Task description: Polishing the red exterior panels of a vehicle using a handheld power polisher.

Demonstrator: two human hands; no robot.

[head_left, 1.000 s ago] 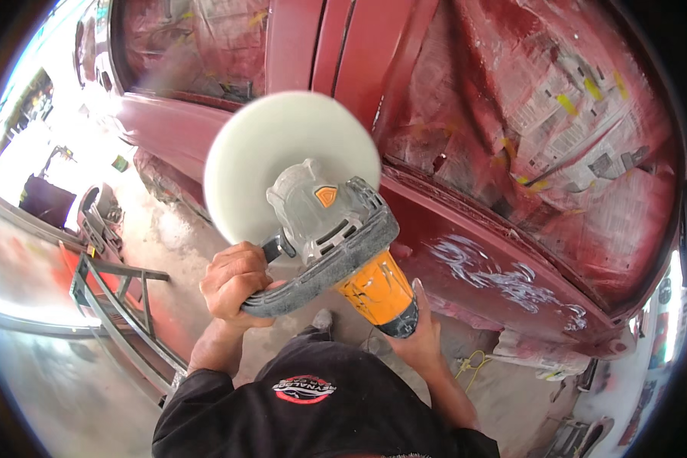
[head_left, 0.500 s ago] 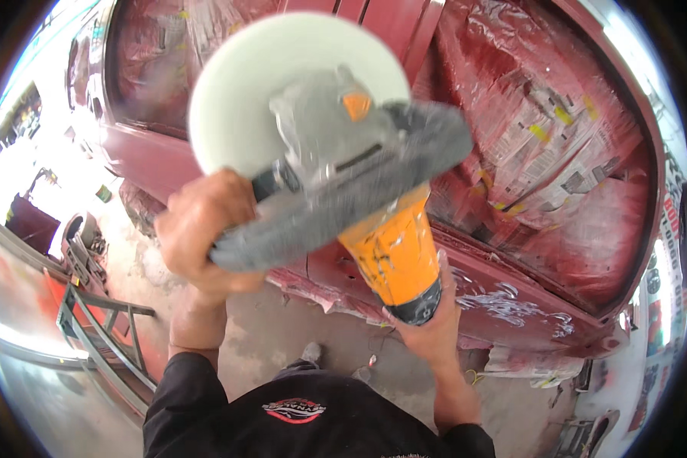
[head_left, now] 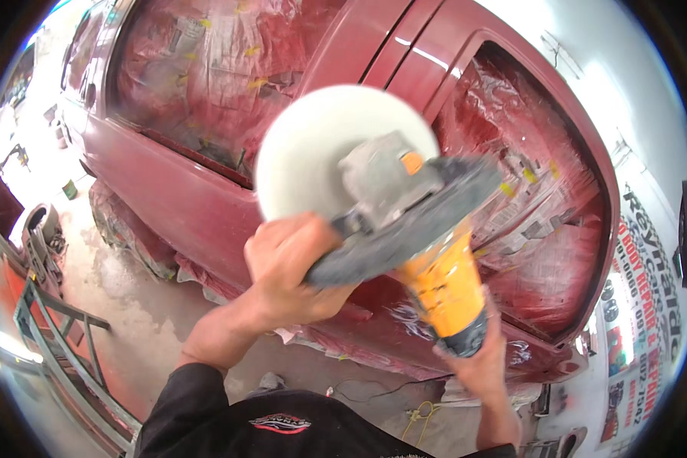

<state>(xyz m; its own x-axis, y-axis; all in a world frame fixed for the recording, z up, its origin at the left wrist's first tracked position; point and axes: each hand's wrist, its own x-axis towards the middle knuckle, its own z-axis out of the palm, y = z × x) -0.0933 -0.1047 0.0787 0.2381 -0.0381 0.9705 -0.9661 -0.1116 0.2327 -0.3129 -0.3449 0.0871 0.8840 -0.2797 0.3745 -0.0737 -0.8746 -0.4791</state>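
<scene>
A car polisher [head_left: 444, 294] with an orange body, a grey head and a round white pad [head_left: 298, 172] is in both my hands. My left hand [head_left: 294, 263] is wrapped round the dark grey loop handle, knuckles up. With my right hand [head_left: 485, 355] I grip the black rear end of the body; some of its fingers are hidden behind it. The pad is smeared, as if spinning. Behind it lies the side of a dark red car [head_left: 160, 183]; whether pad and panel touch I cannot tell. White smears [head_left: 412, 320] mark the lower panel, partly covered by the tool.
Red-stained newspaper and plastic masking [head_left: 221, 69] covers the car's windows, and a wrapped wheel [head_left: 130, 229] shows at left. A metal frame stand [head_left: 61, 336] is on the floor left of me. A yellow cord [head_left: 424, 416] lies at lower right. A lettered wall banner [head_left: 626, 320] is far right.
The polisher and both hands have shifted right and down in the picture and look smaller, farther from my head. The view has shifted too, showing more of the car. Both grips remain.
</scene>
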